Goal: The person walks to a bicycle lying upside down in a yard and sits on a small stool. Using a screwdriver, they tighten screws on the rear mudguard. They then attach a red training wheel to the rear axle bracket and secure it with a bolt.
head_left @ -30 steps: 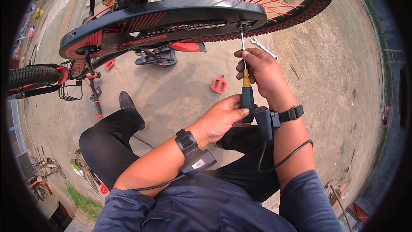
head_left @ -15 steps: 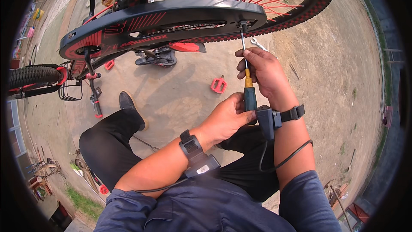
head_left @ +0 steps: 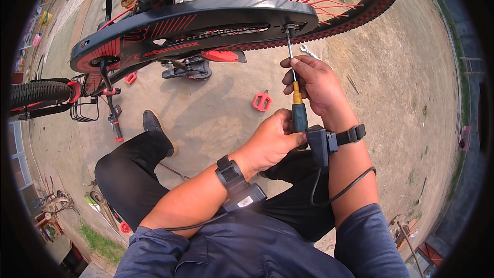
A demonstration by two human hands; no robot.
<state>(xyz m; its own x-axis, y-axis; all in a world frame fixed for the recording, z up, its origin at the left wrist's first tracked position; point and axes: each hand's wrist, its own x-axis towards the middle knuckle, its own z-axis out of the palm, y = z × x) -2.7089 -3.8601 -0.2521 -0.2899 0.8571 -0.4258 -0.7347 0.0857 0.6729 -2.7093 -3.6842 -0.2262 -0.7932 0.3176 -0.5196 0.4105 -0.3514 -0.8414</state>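
Observation:
A screwdriver (head_left: 297, 104) with a dark green and yellow handle stands upright, its tip set against a screw at the end of the black and red chain guard (head_left: 195, 25) of an upturned bicycle. My left hand (head_left: 268, 141) wraps the bottom of the handle. My right hand (head_left: 314, 82) grips the top of the handle and the shaft. Both wrists carry black strapped devices with cables. Behind the guard sits the red-spoked rear wheel (head_left: 329, 0).
A red pedal (head_left: 261, 101) and a wrench (head_left: 309, 51) lie on the bare dirt ground. The bicycle's front tyre (head_left: 38, 92), handlebar and saddle (head_left: 186, 68) rest on the ground to the left. My dark-trousered legs and black shoe (head_left: 154, 126) are below.
My left hand has turned slightly around the screwdriver handle, and its wrist has rotated. The right hand and the screwdriver tip stay in place.

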